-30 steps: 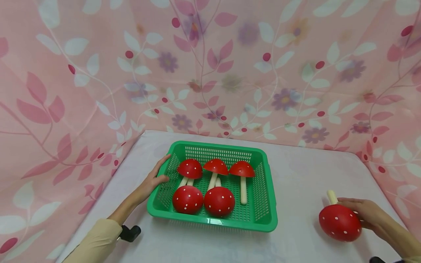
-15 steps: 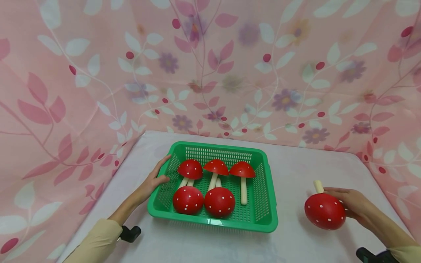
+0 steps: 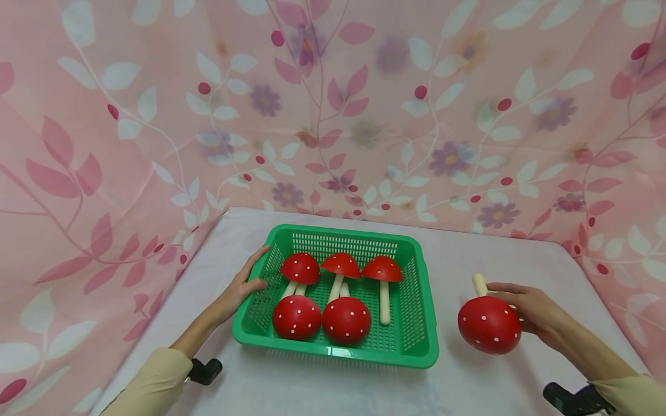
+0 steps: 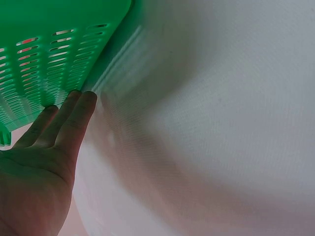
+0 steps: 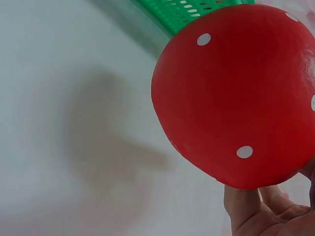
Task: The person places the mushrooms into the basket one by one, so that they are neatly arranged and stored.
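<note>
My right hand (image 3: 531,309) holds a red toy mushroom (image 3: 489,325) with white dots and a cream stem, raised over the table right of the basket. Its rounded cap faces me and the stem points away. In the right wrist view, the big red cap (image 5: 236,98) hides much of the grip, with fingertips showing below it. My left hand (image 3: 241,292) rests against the left side of a green plastic basket (image 3: 364,355). Straight fingers (image 4: 76,123) touch the slotted wall from outside in the left wrist view. Several similar mushrooms (image 3: 347,320) lie inside the basket in two rows.
A white cloth (image 3: 333,393) covers the table. Pink floral fabric (image 3: 364,115) hangs behind it and along both sides. A black device (image 3: 205,371) sits at my left wrist, and another black device (image 3: 572,398) at the right.
My right hand has carried its mushroom leftward and slightly away from me, closer to the basket. The left hand, the basket and the mushrooms inside it have stayed put.
</note>
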Motion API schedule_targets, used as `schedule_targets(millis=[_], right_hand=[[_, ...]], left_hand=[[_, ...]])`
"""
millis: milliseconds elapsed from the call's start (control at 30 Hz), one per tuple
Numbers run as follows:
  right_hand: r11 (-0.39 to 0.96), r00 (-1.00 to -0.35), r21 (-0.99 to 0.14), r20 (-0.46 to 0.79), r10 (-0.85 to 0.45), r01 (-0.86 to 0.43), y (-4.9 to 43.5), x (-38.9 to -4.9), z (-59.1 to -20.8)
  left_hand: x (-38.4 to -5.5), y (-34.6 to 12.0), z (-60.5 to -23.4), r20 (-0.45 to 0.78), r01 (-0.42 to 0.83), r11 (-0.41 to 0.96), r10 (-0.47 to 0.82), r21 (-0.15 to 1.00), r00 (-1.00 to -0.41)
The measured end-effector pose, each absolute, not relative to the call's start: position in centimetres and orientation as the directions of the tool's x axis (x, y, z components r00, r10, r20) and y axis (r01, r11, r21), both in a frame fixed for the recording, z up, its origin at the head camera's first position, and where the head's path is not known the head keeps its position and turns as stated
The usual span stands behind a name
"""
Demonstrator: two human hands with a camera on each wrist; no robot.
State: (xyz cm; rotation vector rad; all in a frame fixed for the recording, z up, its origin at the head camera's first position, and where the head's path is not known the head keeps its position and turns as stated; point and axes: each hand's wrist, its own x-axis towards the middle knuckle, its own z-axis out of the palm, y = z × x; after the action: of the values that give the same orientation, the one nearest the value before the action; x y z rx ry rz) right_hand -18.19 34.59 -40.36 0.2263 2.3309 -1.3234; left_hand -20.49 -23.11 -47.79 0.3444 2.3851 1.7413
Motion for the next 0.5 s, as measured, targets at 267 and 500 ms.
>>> schedule_targets(millis=[267,500], right_hand=[[0.515,-0.892,-0.789,-0.441,-0.098,0.334,32.4,-18.4,-39.5],[0.485,-0.895,-0.809,-0.432,-0.109,0.332,29.9,-18.4,-38.7]], left_hand=[[-20.4,-23.1,-47.7,-0.001,0.088,0.299,0.283,0.95,-0.959],[-20.5,-23.0,-47.8,-0.003,0.084,0.305,0.274,0.949,-0.962]])
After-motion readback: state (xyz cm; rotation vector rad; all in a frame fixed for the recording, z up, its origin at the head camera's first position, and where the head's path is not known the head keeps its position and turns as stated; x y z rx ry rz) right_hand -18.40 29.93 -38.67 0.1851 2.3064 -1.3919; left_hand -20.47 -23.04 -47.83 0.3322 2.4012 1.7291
